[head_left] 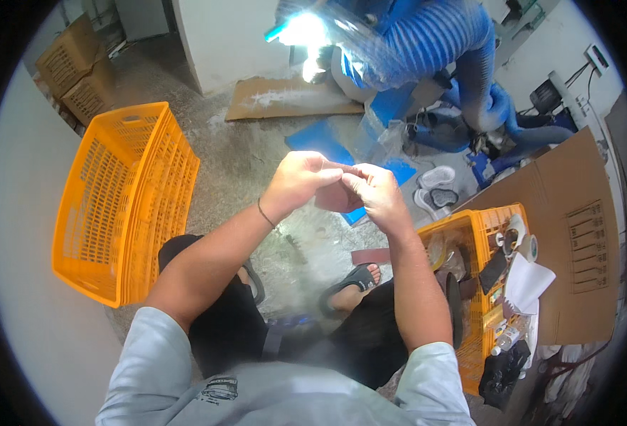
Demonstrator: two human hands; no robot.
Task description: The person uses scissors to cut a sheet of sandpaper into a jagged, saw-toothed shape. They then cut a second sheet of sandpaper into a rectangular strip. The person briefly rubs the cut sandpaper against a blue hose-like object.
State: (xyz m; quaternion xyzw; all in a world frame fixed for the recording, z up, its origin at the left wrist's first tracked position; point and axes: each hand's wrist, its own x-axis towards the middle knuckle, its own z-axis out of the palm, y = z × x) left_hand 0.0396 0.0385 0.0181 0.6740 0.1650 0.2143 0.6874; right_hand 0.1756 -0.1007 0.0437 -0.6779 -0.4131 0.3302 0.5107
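My left hand [298, 181] and my right hand [376, 192] meet in front of me, fingertips pinched together on a small dark reddish flat piece [333, 197] held between them. Both hands hover above the concrete floor, over my knees. A second reddish flat piece [370, 256] lies on the floor below them, close to my right foot in a black sandal [347, 285]. How much of the held piece is hidden by my fingers I cannot tell.
An orange plastic crate [125, 199] stands tilted at my left. Another orange crate [478, 234] at my right holds tape rolls, bottles and paper. Flat cardboard [573, 234] leans at the right. A person in blue striped clothing [434, 50] sits ahead, with clear plastic bags [381, 138].
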